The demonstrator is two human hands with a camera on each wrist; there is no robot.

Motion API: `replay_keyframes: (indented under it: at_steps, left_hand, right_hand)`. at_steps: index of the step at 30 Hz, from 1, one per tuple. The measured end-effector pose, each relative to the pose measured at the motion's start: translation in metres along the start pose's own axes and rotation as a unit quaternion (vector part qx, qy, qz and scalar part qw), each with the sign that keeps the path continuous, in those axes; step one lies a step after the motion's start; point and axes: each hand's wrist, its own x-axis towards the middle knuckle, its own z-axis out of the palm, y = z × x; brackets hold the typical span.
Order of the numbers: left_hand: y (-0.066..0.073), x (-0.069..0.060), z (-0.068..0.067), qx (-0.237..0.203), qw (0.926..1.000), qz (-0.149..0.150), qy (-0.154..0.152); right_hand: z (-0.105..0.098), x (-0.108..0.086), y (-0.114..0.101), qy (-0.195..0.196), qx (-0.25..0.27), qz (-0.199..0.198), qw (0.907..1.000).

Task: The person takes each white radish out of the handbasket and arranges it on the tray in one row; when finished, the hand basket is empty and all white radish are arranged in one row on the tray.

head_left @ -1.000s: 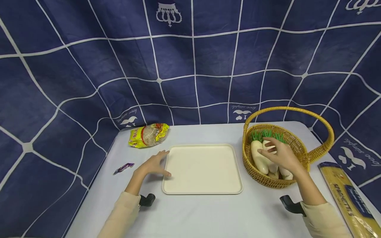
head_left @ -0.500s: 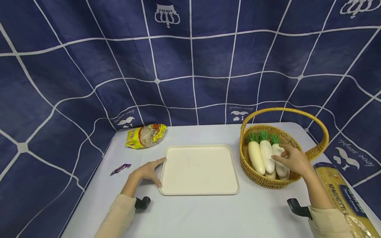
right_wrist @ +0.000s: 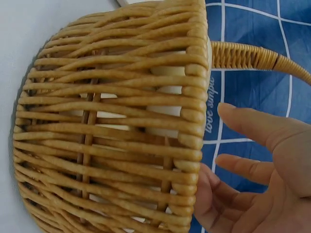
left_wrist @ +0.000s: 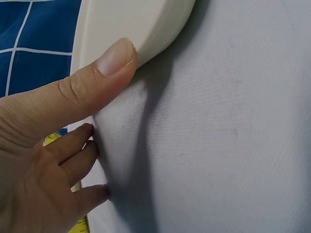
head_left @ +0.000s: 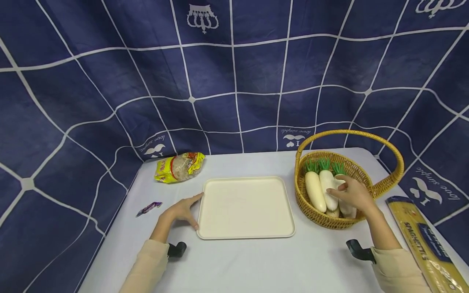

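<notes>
My left hand (head_left: 180,209) is at the left side of a cream rectangular tray (head_left: 245,207), its fingers extended and its thumb at the near-left corner. In the left wrist view, the thumb (left_wrist: 80,90) overlaps the rim; whether it touches is unclear. My right hand (head_left: 354,193) hovers over a wicker basket (head_left: 318,217), thumb and index finger apart. Several white radishes with green tops lie inside, including a left one (head_left: 315,191) and a middle one (head_left: 328,189). The hand partly covers the right radish (head_left: 346,209). In the right wrist view, some fingers (right_wrist: 233,194) bend near the basket's rim.
A yellow food packet (head_left: 179,167) lies at the back left, with a small purple-wrapped item (head_left: 149,208) nearer. A spaghetti pack (head_left: 421,240) lies at the right edge. The basket's tall handle (head_left: 351,132) arches above it. A blue curtain (head_left: 256,73) hangs behind the table.
My left hand has drawn back, its thumb going from over the tray to the corner. The right hand shifted right over the radishes, then slightly back left. The basket and tray look unmoved.
</notes>
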Motion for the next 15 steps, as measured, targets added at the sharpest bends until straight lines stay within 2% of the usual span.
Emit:
replay_keyframes:
  at_steps: [4, 7, 12, 15]
  left_hand:
    - [0.0, -0.001, 0.0, 0.0, 1.0, 0.0, 0.002]
    - [0.0, -0.002, -0.001, -0.003, 1.0, 0.002, 0.002]
    - [0.002, -0.003, -0.003, 0.0, 1.0, 0.007, 0.0]
    - [0.002, -0.001, -0.002, -0.006, 1.0, -0.003, -0.001]
  right_hand:
    - [-0.002, 0.0, 0.007, 0.02, -0.012, 0.015, 0.9996]
    - [-0.006, 0.001, 0.015, 0.021, -0.017, 0.024, 0.9993]
    - [-0.014, 0.006, 0.028, -0.023, -0.016, 0.024, 0.9993]
    - [-0.014, 0.009, 0.033, -0.048, -0.003, 0.026, 0.9985]
